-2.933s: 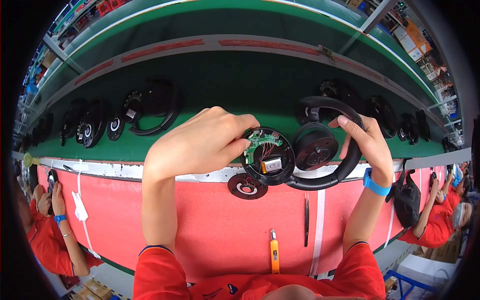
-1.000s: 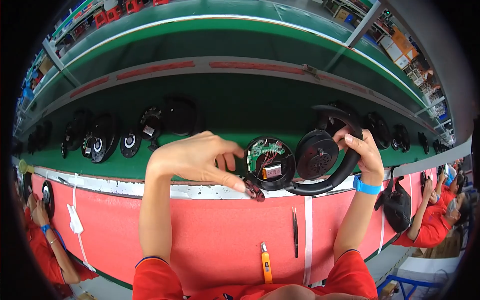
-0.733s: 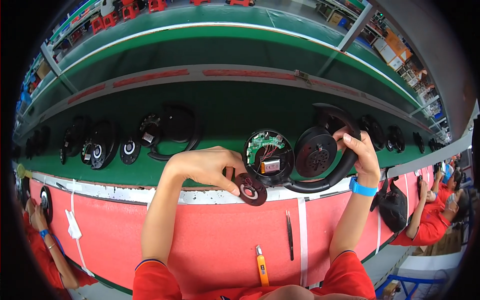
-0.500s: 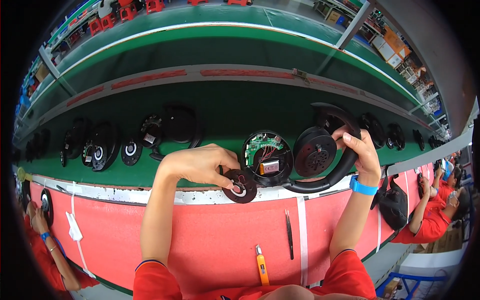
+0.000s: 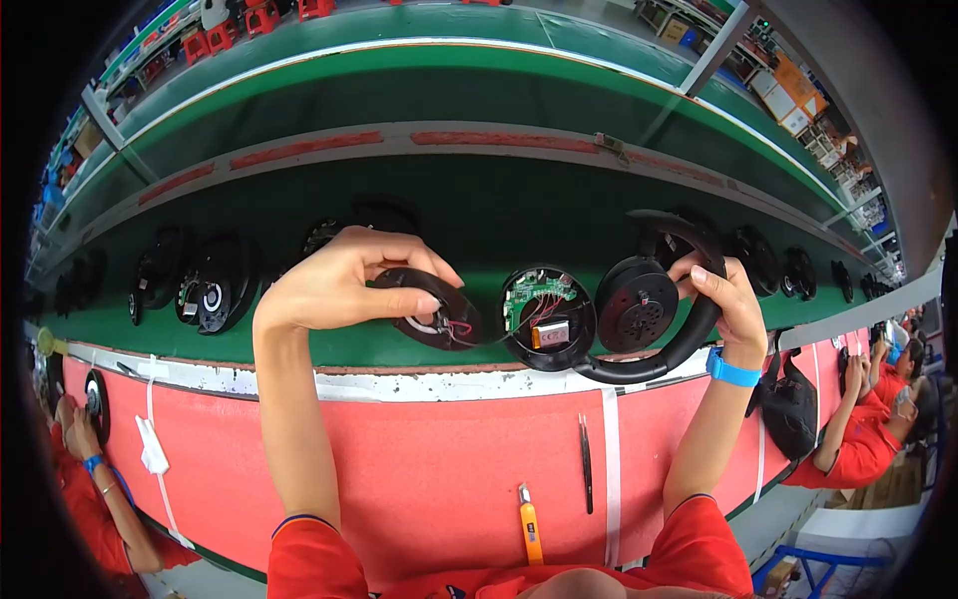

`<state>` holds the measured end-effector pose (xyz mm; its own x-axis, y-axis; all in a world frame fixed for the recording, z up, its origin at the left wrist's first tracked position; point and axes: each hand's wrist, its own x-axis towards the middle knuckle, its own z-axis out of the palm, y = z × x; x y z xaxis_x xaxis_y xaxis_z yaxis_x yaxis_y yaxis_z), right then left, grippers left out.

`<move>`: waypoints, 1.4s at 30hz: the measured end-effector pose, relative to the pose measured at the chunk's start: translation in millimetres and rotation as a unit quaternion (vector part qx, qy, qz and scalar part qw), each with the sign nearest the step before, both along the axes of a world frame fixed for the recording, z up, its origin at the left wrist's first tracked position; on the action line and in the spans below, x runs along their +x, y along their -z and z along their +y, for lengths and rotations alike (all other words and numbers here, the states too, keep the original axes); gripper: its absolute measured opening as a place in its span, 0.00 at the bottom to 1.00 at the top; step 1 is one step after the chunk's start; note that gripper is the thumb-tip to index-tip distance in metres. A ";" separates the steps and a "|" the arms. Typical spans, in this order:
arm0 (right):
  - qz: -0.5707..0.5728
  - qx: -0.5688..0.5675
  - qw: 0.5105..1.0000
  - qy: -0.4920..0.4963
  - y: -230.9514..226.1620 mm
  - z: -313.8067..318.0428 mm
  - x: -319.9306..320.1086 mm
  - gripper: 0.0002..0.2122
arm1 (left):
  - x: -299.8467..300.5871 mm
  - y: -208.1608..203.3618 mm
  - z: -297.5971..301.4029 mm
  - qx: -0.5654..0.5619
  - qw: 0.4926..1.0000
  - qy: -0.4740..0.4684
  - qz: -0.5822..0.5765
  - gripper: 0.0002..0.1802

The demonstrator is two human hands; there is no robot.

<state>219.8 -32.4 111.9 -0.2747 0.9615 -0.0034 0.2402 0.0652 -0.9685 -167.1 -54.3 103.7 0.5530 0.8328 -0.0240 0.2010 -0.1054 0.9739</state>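
My left hand point(image 5: 344, 280) grips a round black speaker plate point(image 5: 454, 311) by its rim, thumb on the face and fingers behind. Thin red and dark wires show on the plate, and fine wires stretch toward the open ear cup. My right hand point(image 5: 730, 304) is closed around the headband of black over-ear headphones point(image 5: 654, 369). Inside the open ear cup point(image 5: 512, 344) are a green circuit board point(image 5: 537, 291), red wires and a silver battery pack point(image 5: 551, 334). The other ear cup point(image 5: 637, 304), with a perforated round face, sits near my right fingers.
Several headphones and parts point(image 5: 222, 290) line the green belt point(image 5: 469, 225). On the pink mat point(image 5: 439, 449) lie black tweezers point(image 5: 586, 464) and a yellow utility knife point(image 5: 530, 527). A black bag point(image 5: 788, 404) is at the right; co-workers sit on both sides.
My left hand has lifted the speaker plate up and left, away from the open ear cup, and tilted it. My right hand still holds the headband.
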 end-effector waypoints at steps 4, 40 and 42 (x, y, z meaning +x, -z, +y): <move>-0.002 -0.014 0.998 -0.055 -0.2 2.3 0.3 0.15 | -1.1 4.9 -0.9 0.040 0.997 0.051 0.030 0.11; -0.060 -0.032 0.996 -0.056 1.6 2.3 -3.3 0.18 | 10.1 -4.4 -3.5 0.082 0.986 0.074 0.124 0.11; -0.067 -0.032 0.996 -0.058 -0.1 1.9 -3.1 0.18 | 12.3 -9.5 -4.7 0.064 0.986 0.073 0.137 0.12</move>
<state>216.7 -30.5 112.1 -0.3764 0.9203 -0.1068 0.3614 0.0397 -0.9316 -154.8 -58.9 113.2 0.6540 0.7512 -0.0887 0.4281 -0.2710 0.8622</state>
